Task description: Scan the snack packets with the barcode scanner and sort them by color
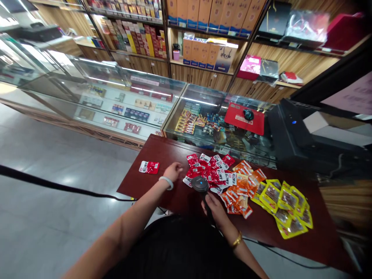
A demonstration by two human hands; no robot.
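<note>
My right hand [214,209] is wrapped round the handle of a black barcode scanner [200,184], whose head shows a small blue light. The scanner is held over the near edge of a pile of red and white snack packets [213,169]. Just left of that pile is my left hand [173,171], wearing a pale bangle [166,182]. Its fingers are loosely bent and a bit blurred, and I see nothing in them. One red and white snack packet [149,167] lies apart on the left of the dark red table [174,197].
Orange snack packets [240,186] and yellow snack packets [286,205] lie heaped to the right. Behind the table stand glass display counters [200,99], a red mat [245,118] with a mouse [248,114], and a black machine [290,131]. A black cable [72,186] crosses the left side.
</note>
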